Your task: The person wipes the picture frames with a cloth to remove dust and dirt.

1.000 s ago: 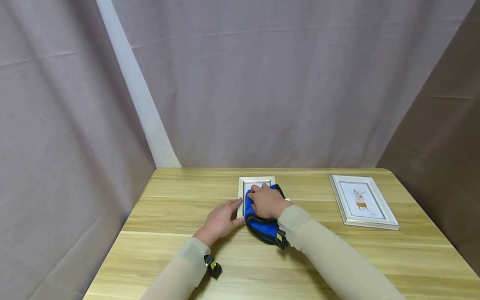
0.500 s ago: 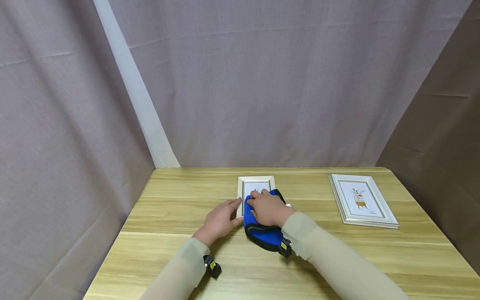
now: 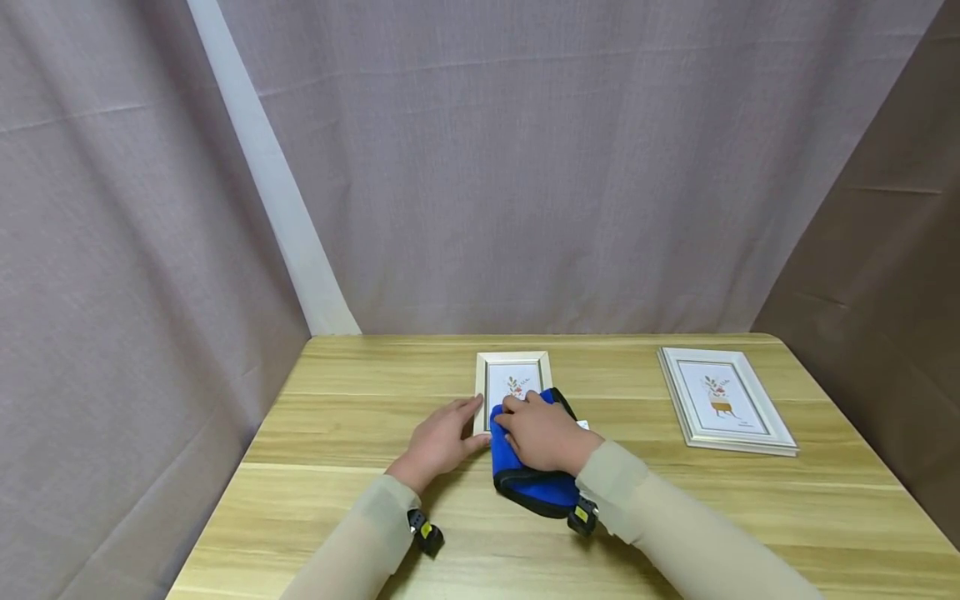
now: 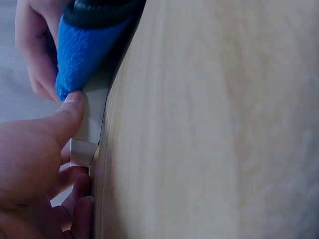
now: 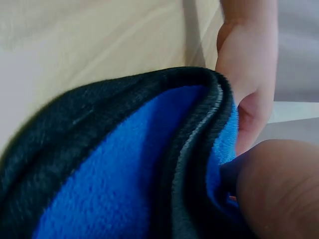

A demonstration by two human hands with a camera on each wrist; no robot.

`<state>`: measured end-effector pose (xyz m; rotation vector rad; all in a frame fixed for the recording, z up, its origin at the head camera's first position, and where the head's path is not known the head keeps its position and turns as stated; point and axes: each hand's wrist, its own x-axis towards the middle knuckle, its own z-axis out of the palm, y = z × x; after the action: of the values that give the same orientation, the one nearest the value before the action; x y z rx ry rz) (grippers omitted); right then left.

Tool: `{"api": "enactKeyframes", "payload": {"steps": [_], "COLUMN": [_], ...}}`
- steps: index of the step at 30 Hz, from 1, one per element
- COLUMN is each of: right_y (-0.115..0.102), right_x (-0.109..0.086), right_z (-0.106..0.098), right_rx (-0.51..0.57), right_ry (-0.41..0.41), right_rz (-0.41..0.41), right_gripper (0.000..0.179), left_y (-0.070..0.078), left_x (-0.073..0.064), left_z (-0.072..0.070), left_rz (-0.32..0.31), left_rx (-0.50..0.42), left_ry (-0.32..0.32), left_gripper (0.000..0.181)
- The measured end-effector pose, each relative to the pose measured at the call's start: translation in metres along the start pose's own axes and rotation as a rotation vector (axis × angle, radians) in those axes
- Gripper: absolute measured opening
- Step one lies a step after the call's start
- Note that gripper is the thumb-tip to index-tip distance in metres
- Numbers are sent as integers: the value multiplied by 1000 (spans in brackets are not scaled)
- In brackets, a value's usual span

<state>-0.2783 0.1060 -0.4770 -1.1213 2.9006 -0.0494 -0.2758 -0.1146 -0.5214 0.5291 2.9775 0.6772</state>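
Observation:
A cream picture frame (image 3: 514,373) lies flat on the wooden table, its plant print partly showing. My left hand (image 3: 441,437) steadies the near left corner. In the left wrist view, the thumb sits on top of that corner, with the other fingers bent along the side. My right hand (image 3: 546,433) holds a blue towel cloth (image 3: 506,454) with black edging over the lower part of the frame, which it hides. Fingers bend over the bunched cloth, and its loose end hangs toward me. The right wrist view shows the folded cloth (image 5: 124,164) close up.
To the right on the table (image 3: 360,392) lies a stack of white picture frames (image 3: 723,400), the top one with a plant print. Grey curtains (image 3: 480,167) hang behind the table's far edge. Black wrist straps (image 3: 426,533) hang under both sleeves.
The right hand and cloth have slid toward me and slightly right down the frame, baring more of the print. The left hand and frame have stayed in place.

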Motion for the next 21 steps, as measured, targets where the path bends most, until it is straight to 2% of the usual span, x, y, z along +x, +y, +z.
{"api": "enactKeyframes", "payload": {"steps": [14,21], "right_y": [-6,-10], "right_x": [-22,-28], "right_z": [-1,-2], "right_rx": [-13,-26], "right_ry": [-4,38], "right_rz": [-6,-34], "right_gripper": [42,41], "left_y": [3,3], "left_x": [-1,-1], "left_z": [-1,0], "left_rz": [-10,-24], "left_rx": [-7,-11], "left_ry": [-8,-10], "left_gripper": [78,78]}}
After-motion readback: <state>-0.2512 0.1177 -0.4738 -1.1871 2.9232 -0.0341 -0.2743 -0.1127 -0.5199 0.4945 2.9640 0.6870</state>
